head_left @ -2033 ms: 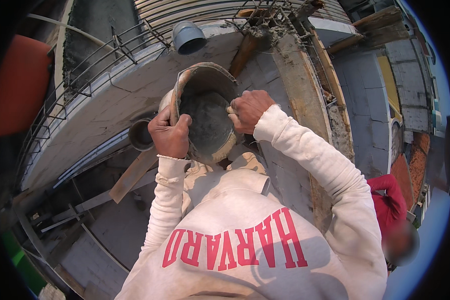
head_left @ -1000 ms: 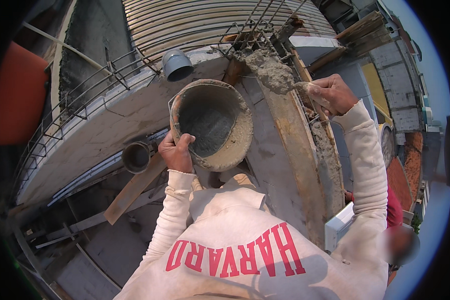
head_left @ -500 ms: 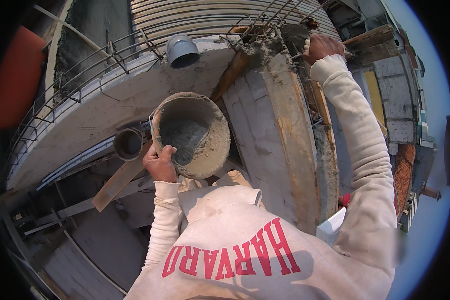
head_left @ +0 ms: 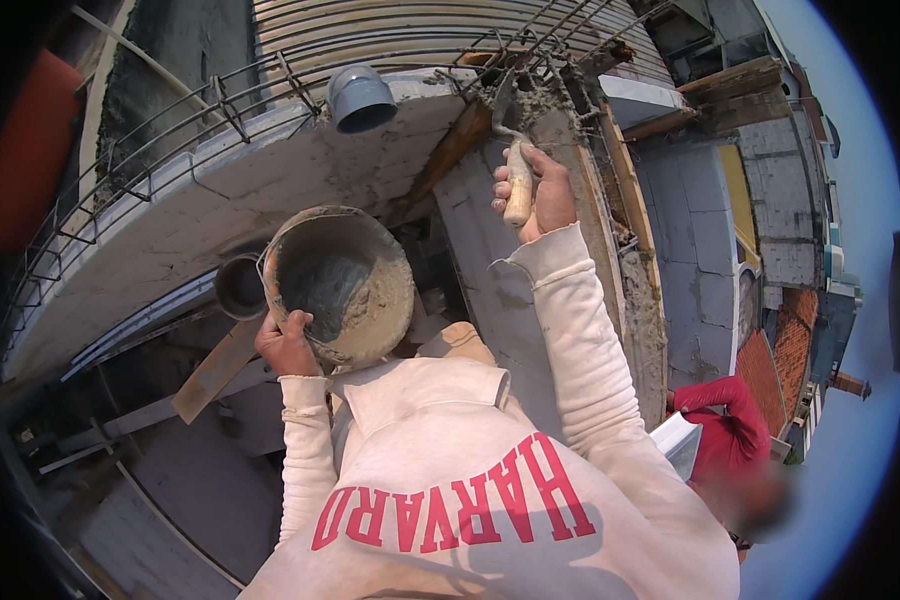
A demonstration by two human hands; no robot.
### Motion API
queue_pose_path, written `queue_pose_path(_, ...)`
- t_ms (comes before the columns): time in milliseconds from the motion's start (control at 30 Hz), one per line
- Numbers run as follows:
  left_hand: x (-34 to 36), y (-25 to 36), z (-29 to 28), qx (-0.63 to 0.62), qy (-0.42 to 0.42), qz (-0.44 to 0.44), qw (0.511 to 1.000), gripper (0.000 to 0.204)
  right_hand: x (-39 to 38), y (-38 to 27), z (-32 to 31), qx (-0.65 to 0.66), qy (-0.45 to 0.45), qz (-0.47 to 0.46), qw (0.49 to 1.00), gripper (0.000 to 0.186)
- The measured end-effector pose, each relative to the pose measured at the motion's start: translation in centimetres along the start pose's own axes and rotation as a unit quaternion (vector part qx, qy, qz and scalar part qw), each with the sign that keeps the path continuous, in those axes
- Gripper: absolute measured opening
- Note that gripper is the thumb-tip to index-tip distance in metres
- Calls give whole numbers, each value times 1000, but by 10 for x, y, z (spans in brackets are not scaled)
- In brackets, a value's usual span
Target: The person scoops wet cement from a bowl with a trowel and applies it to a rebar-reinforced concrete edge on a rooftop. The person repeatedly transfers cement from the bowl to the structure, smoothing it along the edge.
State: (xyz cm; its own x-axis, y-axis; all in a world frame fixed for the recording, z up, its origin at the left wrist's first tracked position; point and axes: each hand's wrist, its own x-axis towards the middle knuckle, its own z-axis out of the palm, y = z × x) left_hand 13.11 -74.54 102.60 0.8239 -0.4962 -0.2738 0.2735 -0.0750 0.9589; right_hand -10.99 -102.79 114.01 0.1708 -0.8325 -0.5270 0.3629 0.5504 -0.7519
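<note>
My left hand [head_left: 288,345] grips the rim of a round bucket [head_left: 395,290], tilted so that its mouth faces me. Grey wet mortar [head_left: 365,305] lies inside, thicker toward the right side. In front of my chest to the right, my right hand [head_left: 545,190] is wrapped around the wooden handle of a trowel [head_left: 519,185]. The trowel's metal blade points away from me, at the mortar-smeared top of a boarded column form [head_left: 560,125]. Reinforcing bars [head_left: 530,60] stick out of that top.
A grey pipe elbow [head_left: 361,100] juts from the block wall [head_left: 270,165], with rebar [head_left: 150,185] running along its top. An open pipe end [head_left: 240,287] sits left of the bucket, above a plank [head_left: 215,370]. At lower right is a person in a red top [head_left: 730,425].
My right hand has come left and nearer from the column's far side, bringing the trowel into sight. The bucket and my left hand have shifted slightly left. More of the red-clad person shows.
</note>
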Motion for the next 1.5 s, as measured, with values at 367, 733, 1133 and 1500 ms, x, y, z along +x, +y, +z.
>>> queue_pose_path(367,-15,21,-78,66,48,27,996,9,104,18,45,367,226,-131,893,21)
queue_pose_path(733,-34,14,-121,89,124,23,988,7,158,27,-8,346,53,-67,934,23)
queue_pose_path(1133,-34,8,-113,59,124,19,990,9,105,38,-24,132,-50,-5,990,27)
queue_pose_path(1500,-28,6,-87,54,83,20,995,6,100,13,-49,-52,58,-17,997,33)
